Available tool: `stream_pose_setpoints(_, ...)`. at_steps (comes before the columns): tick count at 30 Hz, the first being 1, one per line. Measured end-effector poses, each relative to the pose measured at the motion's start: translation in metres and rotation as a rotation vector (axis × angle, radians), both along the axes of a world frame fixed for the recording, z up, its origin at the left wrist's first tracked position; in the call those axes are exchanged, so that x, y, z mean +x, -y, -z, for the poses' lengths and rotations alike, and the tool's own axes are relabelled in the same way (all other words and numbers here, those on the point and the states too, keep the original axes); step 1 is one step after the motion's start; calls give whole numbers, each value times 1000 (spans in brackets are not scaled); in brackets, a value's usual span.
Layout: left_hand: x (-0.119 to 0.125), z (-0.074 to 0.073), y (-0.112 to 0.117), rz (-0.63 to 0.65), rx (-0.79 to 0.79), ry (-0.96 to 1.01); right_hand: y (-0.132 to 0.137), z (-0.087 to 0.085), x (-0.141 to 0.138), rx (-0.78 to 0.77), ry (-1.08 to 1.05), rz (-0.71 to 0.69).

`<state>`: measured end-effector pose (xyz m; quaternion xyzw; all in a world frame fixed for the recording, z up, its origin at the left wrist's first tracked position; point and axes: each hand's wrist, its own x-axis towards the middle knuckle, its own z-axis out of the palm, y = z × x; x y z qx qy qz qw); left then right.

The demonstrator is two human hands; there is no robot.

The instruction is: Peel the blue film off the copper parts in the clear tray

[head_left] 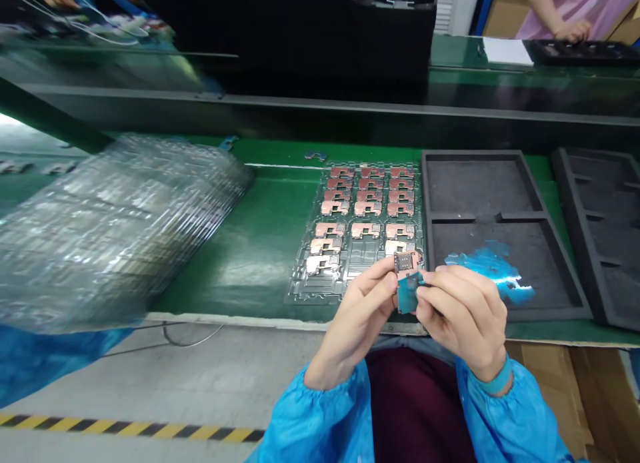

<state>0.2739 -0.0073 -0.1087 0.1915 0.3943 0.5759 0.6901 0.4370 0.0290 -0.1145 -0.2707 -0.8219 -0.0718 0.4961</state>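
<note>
My left hand [357,316] and my right hand [465,316] meet over the near edge of the green belt, both pinched on one small copper-coloured part [405,263]. A piece of blue film [407,293] hangs from the part between my fingers. Just behind my hands lies a clear blister tray [305,276] holding several of the same copper parts [367,206] in rows. To the right sits a black foam tray [480,190], and peeled blue film scraps [493,266] lie in its near compartment.
A tall stack of clear blister trays [110,223] fills the left of the green belt [260,250]. A second black foam tray [600,230] lies at the far right. Across the line, another person's hand [573,30] rests by a black tray [580,50]. A cardboard box [555,376] stands below right.
</note>
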Motion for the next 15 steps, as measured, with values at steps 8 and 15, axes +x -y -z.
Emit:
stream_pose_setpoints(8,2,-6,0,-15,-50,137,4,1,4,-17,-39,-92)
stream_pose_setpoints(15,4,-5,0,-45,-68,191,14,0,9,-61,-30,-159)
